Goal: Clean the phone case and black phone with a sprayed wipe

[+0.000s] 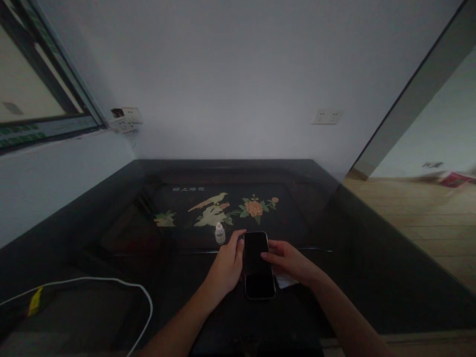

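Near your table's (372,277) near-left corner curves a white cable (122,282). By the near edge's middle, your left hand (227,263), half-curled, and right hand (293,260), thumb over the screen, grip the phone's (256,265) sides. Beyond stands a small bottle (219,234).

- We reach in from the lower edge with both forearms bare, the left forearm (189,315) slanting up to the right and the right forearm (342,310) up to the left
- We bring our left hand (229,260) and right hand (289,259) near each other, a narrow gap between them
- We point our left index finger (238,234) forward and inward
- We bend our right fingers inward, the right thumb (270,257) stretched leftward
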A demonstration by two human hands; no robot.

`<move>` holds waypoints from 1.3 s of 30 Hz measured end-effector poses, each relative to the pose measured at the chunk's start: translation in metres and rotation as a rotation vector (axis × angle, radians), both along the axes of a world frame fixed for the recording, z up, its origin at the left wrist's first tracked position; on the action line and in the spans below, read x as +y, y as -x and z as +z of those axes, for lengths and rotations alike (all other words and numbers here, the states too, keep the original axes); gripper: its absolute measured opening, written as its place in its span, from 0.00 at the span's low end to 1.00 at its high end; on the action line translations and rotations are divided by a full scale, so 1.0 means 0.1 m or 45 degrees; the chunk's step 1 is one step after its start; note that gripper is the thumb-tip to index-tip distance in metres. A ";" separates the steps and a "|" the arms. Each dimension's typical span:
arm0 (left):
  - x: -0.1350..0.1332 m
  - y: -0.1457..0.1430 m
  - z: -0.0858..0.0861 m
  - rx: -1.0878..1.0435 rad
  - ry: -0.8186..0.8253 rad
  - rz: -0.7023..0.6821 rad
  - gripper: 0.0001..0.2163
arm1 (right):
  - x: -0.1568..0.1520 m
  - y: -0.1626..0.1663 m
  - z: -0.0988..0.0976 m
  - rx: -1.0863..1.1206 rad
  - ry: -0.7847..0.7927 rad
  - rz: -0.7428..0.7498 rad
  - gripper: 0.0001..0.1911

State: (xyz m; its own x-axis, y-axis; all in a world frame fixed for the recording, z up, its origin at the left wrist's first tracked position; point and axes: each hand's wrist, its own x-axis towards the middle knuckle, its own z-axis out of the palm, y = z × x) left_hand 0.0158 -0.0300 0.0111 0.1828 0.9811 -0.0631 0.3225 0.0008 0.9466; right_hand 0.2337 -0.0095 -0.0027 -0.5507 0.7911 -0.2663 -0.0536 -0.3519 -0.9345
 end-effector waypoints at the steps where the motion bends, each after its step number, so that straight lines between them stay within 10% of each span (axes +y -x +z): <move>1: 0.00 0.00 -0.01 0.029 -0.014 -0.009 0.22 | 0.00 0.00 0.00 -0.022 -0.016 0.005 0.30; 8: -0.01 0.01 0.02 0.238 -0.132 -0.011 0.20 | -0.01 0.02 -0.02 -0.023 -0.069 -0.048 0.43; 25: -0.01 -0.02 0.02 0.593 -0.181 0.041 0.16 | 0.04 0.14 -0.01 -0.597 -0.636 -0.348 0.18; 39: -0.01 -0.07 0.04 0.814 -0.178 0.024 0.18 | 0.06 0.13 -0.02 -0.740 -0.793 -0.357 0.17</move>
State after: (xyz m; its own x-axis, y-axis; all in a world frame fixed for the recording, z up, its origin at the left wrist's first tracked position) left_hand 0.0227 -0.0307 0.0150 0.1343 0.9906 -0.0252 0.8228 -0.0973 0.5600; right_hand 0.2209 -0.0040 -0.0043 -0.2277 0.9705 0.0793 0.4797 0.1827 -0.8582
